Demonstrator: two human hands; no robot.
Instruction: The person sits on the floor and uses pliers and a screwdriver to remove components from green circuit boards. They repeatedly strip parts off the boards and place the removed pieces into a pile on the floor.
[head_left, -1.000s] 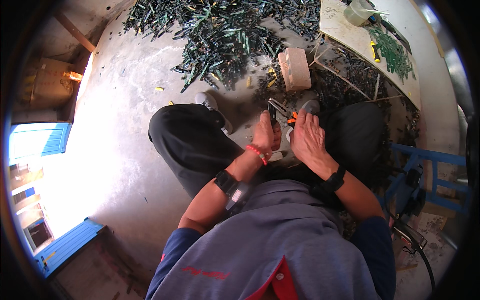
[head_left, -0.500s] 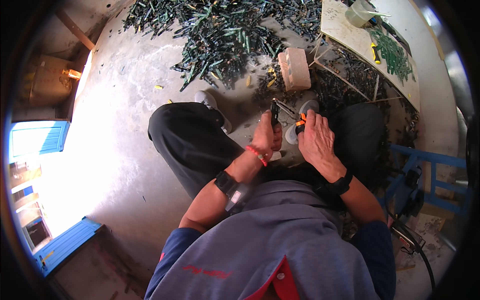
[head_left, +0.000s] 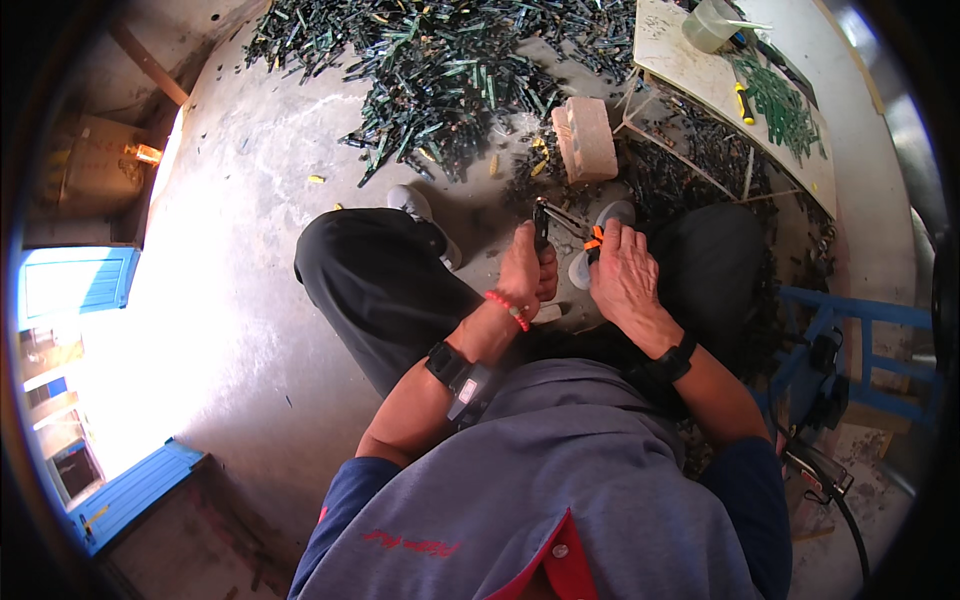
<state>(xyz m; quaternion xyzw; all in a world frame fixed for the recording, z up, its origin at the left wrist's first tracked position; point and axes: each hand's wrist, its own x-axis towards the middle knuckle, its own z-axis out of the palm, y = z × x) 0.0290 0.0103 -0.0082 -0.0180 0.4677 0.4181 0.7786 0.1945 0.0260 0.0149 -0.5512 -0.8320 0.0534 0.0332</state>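
Observation:
Between my knees, my left hand (head_left: 524,268) is closed around a dark, narrow strip-like piece (head_left: 541,226), held upright. My right hand (head_left: 626,275) grips pliers (head_left: 565,216) with orange and black handles. Their long metal jaws point toward the top of the dark piece, but whether they touch it is too small to tell. The fingertips of both hands are partly hidden. Beyond my hands stands a pinkish brick block (head_left: 587,140) on the floor.
A large heap of dark green, shiny strips (head_left: 440,90) covers the floor ahead. At the right, a pale board (head_left: 690,60) bears a clear plastic scoop (head_left: 710,27), green strips (head_left: 785,105) and a yellow-handled tool (head_left: 745,104). A blue frame (head_left: 880,315) stands beside my right leg.
The whole view has shifted slightly. Both hands appear a touch farther left, with the pliers and the dark piece in much the same pose.

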